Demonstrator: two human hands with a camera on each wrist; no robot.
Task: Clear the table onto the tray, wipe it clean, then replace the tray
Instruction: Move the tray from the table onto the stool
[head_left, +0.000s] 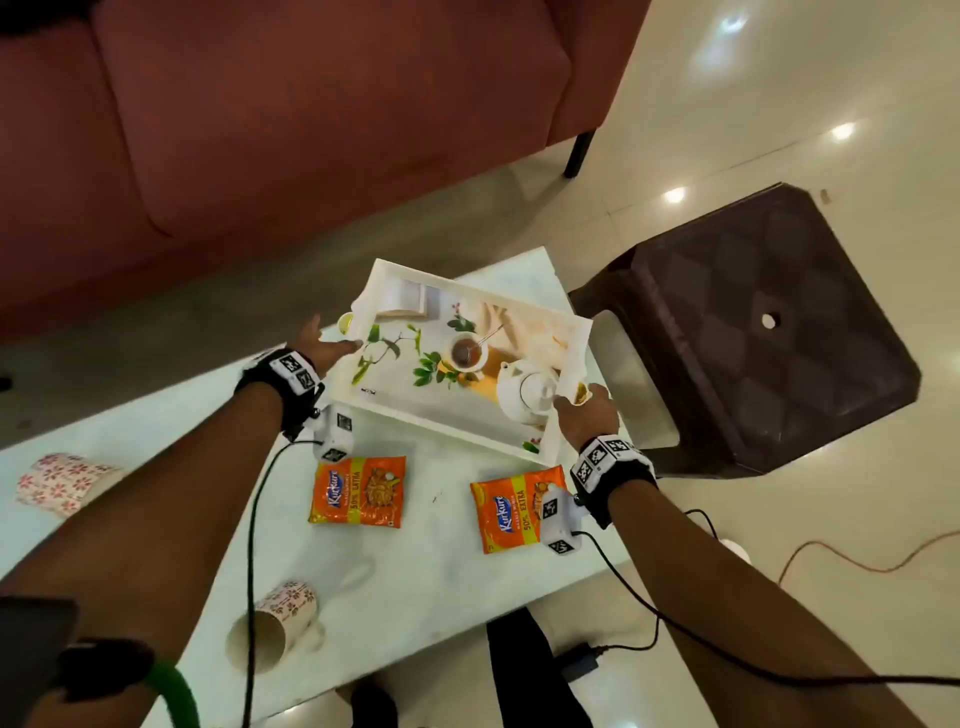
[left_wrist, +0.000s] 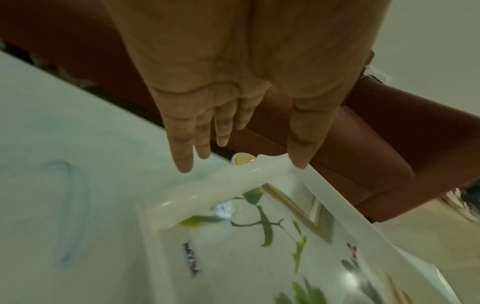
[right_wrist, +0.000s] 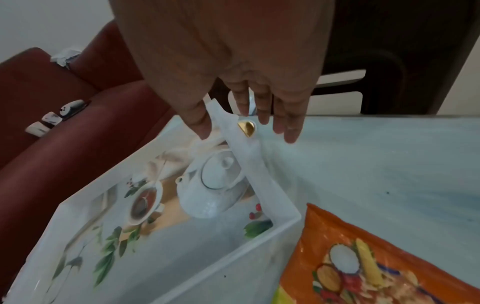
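A white tray (head_left: 441, 434) with a printed teapot-and-leaves picture lies at the far end of the pale table (head_left: 426, 561); nothing rests inside it. My left hand (head_left: 327, 345) is at its left end, fingers straight, the thumb (left_wrist: 298, 156) touching the rim (left_wrist: 207, 185) beside a gold stud (left_wrist: 244, 159). My right hand (head_left: 582, 410) is at the right end, thumb (right_wrist: 202, 123) inside the end wall (right_wrist: 259, 174), fingers straight on the outside. Two orange snack packets (head_left: 358, 491) (head_left: 514, 512) lie flat in front of the tray. Two floral paper cups (head_left: 62, 480) (head_left: 275, 621) lie on their sides.
A dark brown plastic stool (head_left: 769, 322) stands off the table's right end, close to the tray. A red sofa (head_left: 260, 130) runs along the far side. Cables trail from both wrists over the table and floor. A snack packet (right_wrist: 363, 257) lies close to the tray's near corner.
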